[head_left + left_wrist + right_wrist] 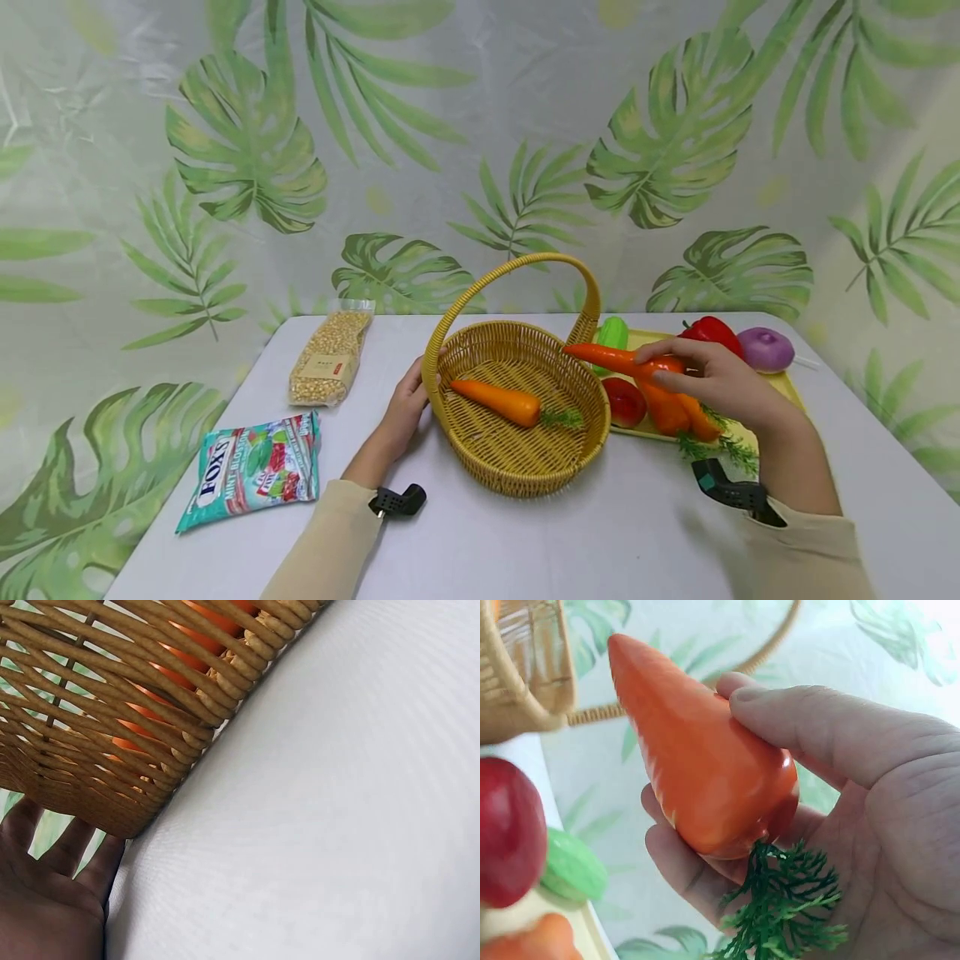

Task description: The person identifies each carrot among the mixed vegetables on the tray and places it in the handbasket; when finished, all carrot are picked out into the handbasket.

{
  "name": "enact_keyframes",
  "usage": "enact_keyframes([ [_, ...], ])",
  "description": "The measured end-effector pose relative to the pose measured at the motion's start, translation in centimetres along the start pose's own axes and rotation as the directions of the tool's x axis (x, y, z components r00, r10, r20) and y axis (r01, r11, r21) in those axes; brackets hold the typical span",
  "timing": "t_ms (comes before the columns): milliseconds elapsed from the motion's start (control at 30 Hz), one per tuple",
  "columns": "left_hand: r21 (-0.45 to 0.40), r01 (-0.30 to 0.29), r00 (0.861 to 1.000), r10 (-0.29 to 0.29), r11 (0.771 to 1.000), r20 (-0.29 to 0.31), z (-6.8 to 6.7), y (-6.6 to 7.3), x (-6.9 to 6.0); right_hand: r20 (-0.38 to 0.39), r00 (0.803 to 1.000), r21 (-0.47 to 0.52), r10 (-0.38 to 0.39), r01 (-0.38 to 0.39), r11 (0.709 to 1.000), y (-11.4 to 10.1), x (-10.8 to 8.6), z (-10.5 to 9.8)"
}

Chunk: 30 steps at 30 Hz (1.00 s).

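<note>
My right hand (723, 379) grips a carrot (603, 357) between thumb and fingers, above the tray's left side. In the right wrist view the carrot (705, 750) lies tilted across the fingers, its green leaves (780, 907) hanging beside the palm. A wicker basket (517, 483) with a tall arched handle stands at the middle of the table, and a second carrot (498, 402) lies inside it. My left hand (405, 408) touches the basket's left outer side. In the left wrist view its extended fingers (71, 844) rest against the weave; the thumb is hidden.
A yellow tray (787, 396) on the right bears a green vegetable (613, 333), a round red fruit (624, 402), orange peppers (663, 412), a red bell pepper (712, 333) and a purple onion (765, 348). On the left lie a bag of kernels (330, 358) and a candy bag (255, 467).
</note>
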<state>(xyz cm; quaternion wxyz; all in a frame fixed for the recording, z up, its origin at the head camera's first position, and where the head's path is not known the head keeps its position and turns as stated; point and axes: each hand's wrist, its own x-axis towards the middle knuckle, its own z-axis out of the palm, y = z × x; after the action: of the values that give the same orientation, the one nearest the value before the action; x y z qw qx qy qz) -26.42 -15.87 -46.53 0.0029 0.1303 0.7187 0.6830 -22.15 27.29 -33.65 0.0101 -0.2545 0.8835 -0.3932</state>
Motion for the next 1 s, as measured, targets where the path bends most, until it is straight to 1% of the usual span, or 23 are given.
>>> enact_keyframes([
  [133,-0.001,0.004,1.0,-0.004,1.0,-0.001,0.0,0.0,0.0,0.039,0.998,0.031,-0.044,0.043,0.999,-0.4,1.0,1.1],
  [233,0.006,0.0,1.0,0.0,1.0,0.005,-0.1,-0.1,0.0,0.092,0.995,0.071,-0.049,0.043,0.997,-0.8,1.7,2.2],
  [333,0.011,-0.005,1.0,0.004,1.0,0.009,-0.1,-0.2,0.0,0.158,0.985,0.116,-0.063,0.045,0.992,-1.3,2.4,3.4],
  [467,0.008,-0.011,1.0,0.011,1.0,0.005,0.0,-0.1,-0.1,0.205,0.972,0.107,-0.118,0.097,0.99,-1.9,3.0,5.0],
  [567,0.008,-0.011,1.0,0.011,1.0,0.004,0.0,-0.1,0.0,0.227,0.963,0.107,-0.148,0.126,0.986,-2.5,3.3,6.1],
  [667,0.011,-0.009,1.0,0.009,1.0,0.004,0.0,0.0,0.0,0.252,0.955,0.129,-0.153,0.124,0.984,-3.0,3.7,7.3],
  [833,0.01,-0.014,1.0,0.014,1.0,0.002,0.0,0.0,0.0,0.257,0.96,0.092,-0.115,0.095,0.991,-3.8,4.3,9.3],
  [900,0.012,-0.016,1.0,0.016,1.0,0.0,0.0,0.0,-0.1,0.252,0.961,0.073,-0.117,0.102,0.992,-4.1,4.5,10.1],
  [1000,0.019,-0.015,1.0,0.015,1.0,-0.004,0.0,0.0,-0.1,0.256,0.956,0.046,-0.142,0.135,0.99,-4.4,4.8,11.4],
])
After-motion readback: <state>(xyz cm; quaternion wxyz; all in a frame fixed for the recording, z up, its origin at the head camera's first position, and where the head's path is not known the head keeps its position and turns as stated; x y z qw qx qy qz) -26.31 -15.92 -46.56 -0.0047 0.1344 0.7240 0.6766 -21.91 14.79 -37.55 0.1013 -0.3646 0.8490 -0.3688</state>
